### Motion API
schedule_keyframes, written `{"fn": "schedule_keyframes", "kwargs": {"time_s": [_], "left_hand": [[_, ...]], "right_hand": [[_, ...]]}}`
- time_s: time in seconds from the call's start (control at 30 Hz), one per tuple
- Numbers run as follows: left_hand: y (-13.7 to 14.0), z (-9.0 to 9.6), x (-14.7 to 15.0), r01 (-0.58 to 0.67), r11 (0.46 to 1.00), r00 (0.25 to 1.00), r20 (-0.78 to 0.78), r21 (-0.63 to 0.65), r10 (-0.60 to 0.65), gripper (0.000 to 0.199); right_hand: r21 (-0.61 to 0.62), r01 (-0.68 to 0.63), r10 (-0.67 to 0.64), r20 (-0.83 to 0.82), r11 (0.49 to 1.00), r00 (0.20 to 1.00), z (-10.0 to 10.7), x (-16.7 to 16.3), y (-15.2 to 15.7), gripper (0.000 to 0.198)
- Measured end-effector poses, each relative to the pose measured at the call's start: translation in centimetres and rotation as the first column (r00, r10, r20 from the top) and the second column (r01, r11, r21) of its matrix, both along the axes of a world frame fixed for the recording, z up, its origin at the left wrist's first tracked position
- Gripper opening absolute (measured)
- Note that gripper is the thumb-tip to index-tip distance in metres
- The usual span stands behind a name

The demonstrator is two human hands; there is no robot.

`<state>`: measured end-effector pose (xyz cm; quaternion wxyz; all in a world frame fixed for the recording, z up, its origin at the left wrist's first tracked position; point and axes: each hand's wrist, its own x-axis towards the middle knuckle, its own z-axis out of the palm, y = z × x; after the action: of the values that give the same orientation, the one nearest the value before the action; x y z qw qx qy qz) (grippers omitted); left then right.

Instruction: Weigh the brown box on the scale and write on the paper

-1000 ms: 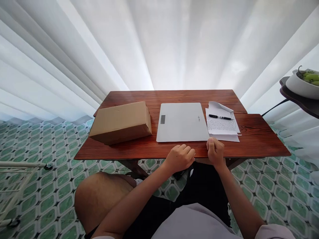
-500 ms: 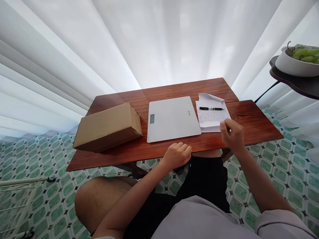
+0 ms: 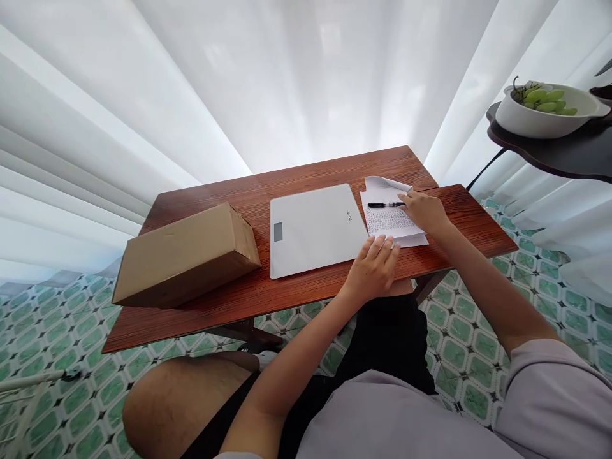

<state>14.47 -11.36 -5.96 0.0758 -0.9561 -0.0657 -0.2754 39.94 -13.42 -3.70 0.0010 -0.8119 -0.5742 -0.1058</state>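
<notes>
Reaching for the black pen [image 3: 385, 204] lying on the printed white sheets [image 3: 392, 223] at two o'clock on the wooden desk [image 3: 296, 293], our right hand [image 3: 423, 210] touches it, fingers loose; our left hand [image 3: 374, 268] lies flat, steadying the paper. We judge that closing the fingers on it comes next.

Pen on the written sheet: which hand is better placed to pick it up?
Right, probably. The right hand lies on the sheet with its fingertips at the pen's right end. The left hand rests flat at the sheet's near edge, farther from the pen.
</notes>
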Motion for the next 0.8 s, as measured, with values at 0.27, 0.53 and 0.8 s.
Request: {"fn": "schedule_keyframes", "kwargs": {"time_s": [0.27,0.53,0.8], "left_hand": [[-0.6,-1.9,0.8,-0.05,0.997,0.998,-0.036,-0.065,0.048,0.046],[-1.2,-2.1,0.8,-0.031,0.995,0.998,-0.048,-0.09,0.027,0.04],[-1.2,-1.9,0.7,-0.026,0.995,0.997,-0.07,-0.101,0.019,0.035]], "right_hand": [[-0.064,-0.069,0.072,0.044,0.996,0.996,-0.2,0.2,0.5,0.032],[-0.068,-0.039,0.045,0.092,0.997,0.995,1.0,0.4,0.9,0.031],[0.346,-0.025,0.139,-0.308,0.938,0.941,2.1,-2.5,0.0,0.019]]}}
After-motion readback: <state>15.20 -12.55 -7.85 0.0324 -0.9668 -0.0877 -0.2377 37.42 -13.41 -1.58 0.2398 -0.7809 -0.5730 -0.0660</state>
